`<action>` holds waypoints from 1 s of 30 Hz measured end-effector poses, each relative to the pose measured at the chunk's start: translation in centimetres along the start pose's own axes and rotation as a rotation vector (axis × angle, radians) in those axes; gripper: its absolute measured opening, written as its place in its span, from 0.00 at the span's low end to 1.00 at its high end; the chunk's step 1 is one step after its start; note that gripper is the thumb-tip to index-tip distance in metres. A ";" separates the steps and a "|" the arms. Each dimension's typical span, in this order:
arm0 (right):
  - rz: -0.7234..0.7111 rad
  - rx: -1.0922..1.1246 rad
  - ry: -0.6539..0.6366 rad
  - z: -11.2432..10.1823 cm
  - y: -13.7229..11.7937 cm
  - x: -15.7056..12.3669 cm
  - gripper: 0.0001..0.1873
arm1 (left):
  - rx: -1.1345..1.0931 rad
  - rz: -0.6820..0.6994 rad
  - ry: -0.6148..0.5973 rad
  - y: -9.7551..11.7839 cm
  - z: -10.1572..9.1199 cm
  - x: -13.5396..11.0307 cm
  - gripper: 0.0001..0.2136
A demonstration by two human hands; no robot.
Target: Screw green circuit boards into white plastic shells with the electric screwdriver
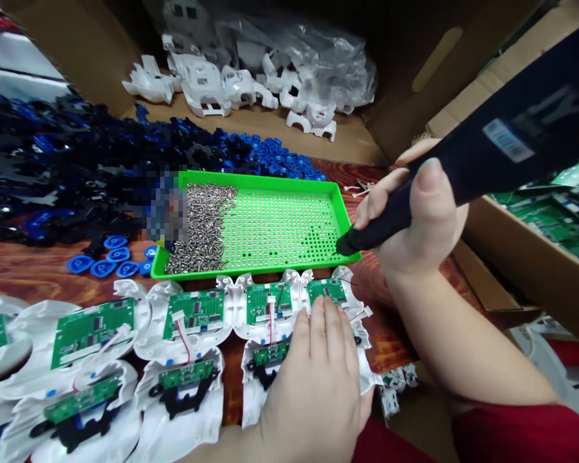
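My right hand (422,218) is wrapped round a dark electric screwdriver (468,161), its tip reaching down to the right end of a green screw tray (270,269). Loose screws (197,225) are heaped at the tray's left, and many holes farther right hold single screws. My left hand (318,379) lies flat, fingers stretched out, over the rightmost white plastic housing (350,289). A green circuit board (325,290) shows just past its fingertips. The lower part of that housing is mostly hidden under the hand.
More white housings (149,341) with circuit boards and wires stand in rows at left. Blue buttons (118,254) and a pile of dark blue parts (53,161) lie behind. A cardboard box (347,145) holds white shells; another box (525,257) at right holds green boards.
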State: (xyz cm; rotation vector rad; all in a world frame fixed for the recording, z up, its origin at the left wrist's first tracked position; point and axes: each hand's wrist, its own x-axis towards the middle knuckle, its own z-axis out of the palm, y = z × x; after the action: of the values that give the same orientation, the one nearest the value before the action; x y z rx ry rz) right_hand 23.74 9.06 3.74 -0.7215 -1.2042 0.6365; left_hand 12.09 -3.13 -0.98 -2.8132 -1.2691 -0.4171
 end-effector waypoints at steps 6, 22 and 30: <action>-0.032 0.004 -0.012 -0.6 1.3 -0.6 0.07 | -0.006 0.024 0.034 -0.1 0.4 0.0 0.30; 0.017 -0.025 -0.022 -0.4 0.7 -0.8 0.07 | 0.010 -0.003 0.024 0.2 0.9 -0.5 0.23; 0.109 -0.070 -0.003 0.3 -4.3 -0.7 0.10 | 0.006 -0.006 0.004 0.3 0.5 -0.2 0.25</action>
State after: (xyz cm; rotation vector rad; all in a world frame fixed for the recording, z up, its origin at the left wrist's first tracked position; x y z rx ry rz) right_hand 23.54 5.92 6.70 -0.8498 -1.2005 0.6886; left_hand 12.33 -3.43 -1.51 -2.8028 -1.2757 -0.4176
